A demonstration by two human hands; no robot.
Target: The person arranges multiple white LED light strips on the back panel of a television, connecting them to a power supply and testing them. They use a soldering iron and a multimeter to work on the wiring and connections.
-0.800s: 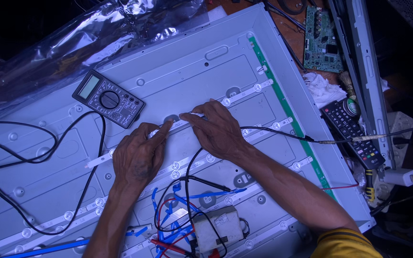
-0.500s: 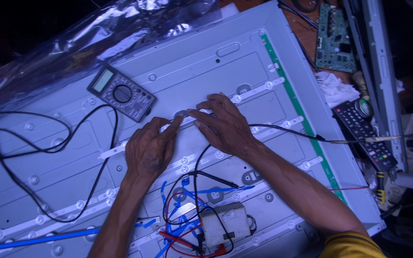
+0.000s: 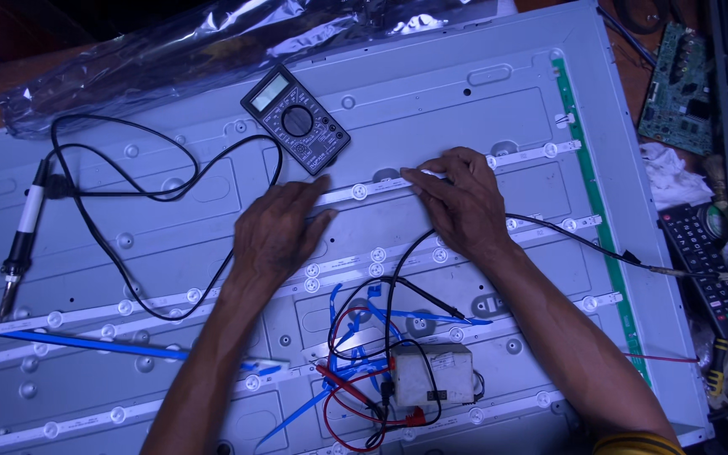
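Both hands press on one white LED strip (image 3: 364, 190) that runs across the middle of the pale metal back panel (image 3: 431, 101) — the left hand (image 3: 275, 232) lies flat with fingers spread on its lower end, and the right hand (image 3: 462, 198) pinches it with its fingertips further toward the panel's right edge. A black multimeter (image 3: 296, 128) lies just above the strip toward the panel's far edge — a soldering iron (image 3: 23, 236) rests near the left edge, and a small white box (image 3: 433, 377) with red, black and blue wires sits by the near edge.
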